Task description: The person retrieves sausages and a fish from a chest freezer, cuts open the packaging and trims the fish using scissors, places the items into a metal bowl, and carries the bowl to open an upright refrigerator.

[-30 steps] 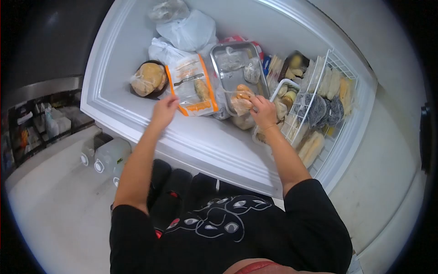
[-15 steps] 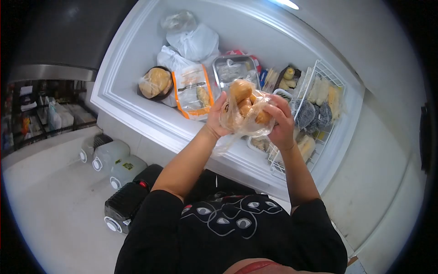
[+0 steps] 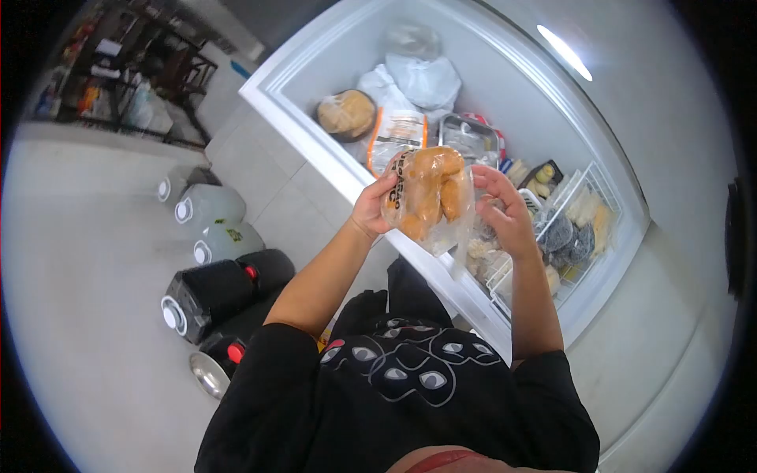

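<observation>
My left hand (image 3: 375, 206) curled round left edge of clear bag of brown rolls (image 3: 430, 193); right hand (image 3: 506, 211) half-open at bag's right edge, grip unclear. Bag between hands, above freezer rim (image 3: 465, 303).

- Freezer (image 3: 544, 94): right of the floor jugs (image 3: 211, 205).
- Bowl (image 3: 344, 138): in the freezer, at its left end.
- Packet (image 3: 400, 128): right of the bowl.
- Tied bag (image 3: 426, 80): on the far side, behind the packet.
- Tray (image 3: 445, 132): right of the packet.
- Wire basket (image 3: 566, 206): in the freezer's right end, packages inside.
- Food bag (image 3: 430, 193): in the left hand (image 3: 374, 206), over the freezer's near edge; right hand (image 3: 507, 214) at its right side.
- Dish (image 3: 209, 374): near left, nearer than the jugs.
- Shelves (image 3: 118, 88): far left.
</observation>
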Action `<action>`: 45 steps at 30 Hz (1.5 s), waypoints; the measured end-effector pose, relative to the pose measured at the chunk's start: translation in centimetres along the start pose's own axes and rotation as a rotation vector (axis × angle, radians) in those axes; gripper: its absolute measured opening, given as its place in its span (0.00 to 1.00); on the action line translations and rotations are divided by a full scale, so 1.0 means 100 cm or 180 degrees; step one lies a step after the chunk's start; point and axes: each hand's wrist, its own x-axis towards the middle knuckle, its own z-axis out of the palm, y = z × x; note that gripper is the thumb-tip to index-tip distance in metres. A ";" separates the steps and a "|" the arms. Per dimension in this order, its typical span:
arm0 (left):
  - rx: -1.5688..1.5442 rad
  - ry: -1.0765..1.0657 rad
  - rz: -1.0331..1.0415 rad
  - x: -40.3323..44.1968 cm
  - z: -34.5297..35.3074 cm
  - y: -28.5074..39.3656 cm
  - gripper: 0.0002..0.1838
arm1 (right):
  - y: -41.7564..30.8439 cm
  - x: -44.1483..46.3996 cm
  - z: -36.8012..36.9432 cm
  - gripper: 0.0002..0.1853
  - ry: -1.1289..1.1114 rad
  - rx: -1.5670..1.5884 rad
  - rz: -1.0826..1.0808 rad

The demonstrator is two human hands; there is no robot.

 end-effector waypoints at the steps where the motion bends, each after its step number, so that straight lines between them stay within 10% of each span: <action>1: 0.0004 0.0066 0.0131 -0.015 -0.001 0.002 0.26 | -0.005 0.000 0.010 0.29 -0.0093 0.0197 0.0179; 10: 0.0112 -0.0264 0.1498 -0.192 0.000 0.016 0.28 | -0.046 -0.022 0.177 0.37 -0.1342 -0.0859 -0.0544; 28: -0.0702 0.0375 0.4593 -0.577 -0.084 -0.110 0.28 | -0.058 -0.177 0.562 0.23 -0.5126 -0.0997 0.0512; 34: -0.1044 0.1119 0.5772 -0.609 -0.104 -0.148 0.27 | -0.001 -0.198 0.671 0.20 -0.4661 -0.1440 0.1515; 45: -0.1187 0.1949 0.6536 -0.618 -0.114 -0.115 0.25 | 0.063 -0.182 0.798 0.19 -0.5267 -0.2206 0.0245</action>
